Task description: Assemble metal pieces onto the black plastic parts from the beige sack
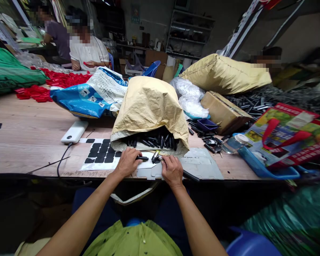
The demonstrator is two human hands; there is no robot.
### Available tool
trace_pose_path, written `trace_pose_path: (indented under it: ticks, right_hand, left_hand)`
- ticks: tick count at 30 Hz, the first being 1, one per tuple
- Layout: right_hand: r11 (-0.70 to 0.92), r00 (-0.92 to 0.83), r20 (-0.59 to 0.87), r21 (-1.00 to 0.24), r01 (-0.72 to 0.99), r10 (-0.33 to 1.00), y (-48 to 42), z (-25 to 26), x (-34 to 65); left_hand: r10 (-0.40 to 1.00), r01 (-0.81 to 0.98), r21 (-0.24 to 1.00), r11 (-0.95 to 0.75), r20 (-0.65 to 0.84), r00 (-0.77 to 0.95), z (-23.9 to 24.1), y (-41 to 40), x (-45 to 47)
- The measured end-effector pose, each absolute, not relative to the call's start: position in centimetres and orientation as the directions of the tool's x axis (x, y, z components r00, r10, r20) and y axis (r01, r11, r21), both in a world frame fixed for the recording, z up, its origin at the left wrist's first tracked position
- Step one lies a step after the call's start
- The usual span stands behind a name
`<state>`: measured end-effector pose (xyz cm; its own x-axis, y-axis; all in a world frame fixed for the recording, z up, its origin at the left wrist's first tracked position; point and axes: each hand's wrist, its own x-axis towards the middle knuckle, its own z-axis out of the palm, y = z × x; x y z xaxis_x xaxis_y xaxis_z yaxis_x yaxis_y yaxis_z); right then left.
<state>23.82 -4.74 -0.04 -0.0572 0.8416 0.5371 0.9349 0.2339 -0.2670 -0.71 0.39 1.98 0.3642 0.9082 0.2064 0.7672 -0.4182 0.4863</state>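
My left hand (128, 161) is closed on a short black tube-like piece (142, 158), which lies level just above the table edge. My right hand (172, 170) grips a small hammer (156, 155) by its shaft; the head has a yellow end and a black end, and the black handle sticks out behind the hand. The hammer head is close to the tip of the black piece, and I cannot tell whether they touch. Right behind both hands, a tan woven sack (151, 103) lies with its mouth towards me, showing many black pieces (160, 139) inside.
A sheet of black stickers (102, 151) and a white power bank (74, 131) lie left. Beyond are a blue-white bag (87, 93) and red parts (65, 79). Right stand a cardboard box (221, 110), a jar (235, 144) and a blue tray (272, 173). Co-workers sit behind.
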Motion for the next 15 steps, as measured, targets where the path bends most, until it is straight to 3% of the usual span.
trace_pose_path:
  ticks: [5, 12, 15]
  right_hand:
    - [0.279, -0.098, 0.518, -0.284, 0.917, 0.850, -4.6, 0.6, 24.3]
    - [0.368, -0.061, 0.515, -0.520, 0.771, 0.855, -5.5, 2.8, 23.1]
    - [0.381, -0.068, 0.497, -0.564, 0.733, 0.865, -6.1, 3.1, 22.3]
  left_hand:
    - [0.921, 0.725, 0.569, -0.389, 0.213, 0.327, -0.1, 0.3, -0.3]
    - [0.916, 0.698, 0.597, -0.396, 0.202, 0.347, 0.0, 0.5, -0.4]
    - [0.919, 0.699, 0.600, -0.388, 0.196, 0.342, 0.0, 0.4, -0.4]
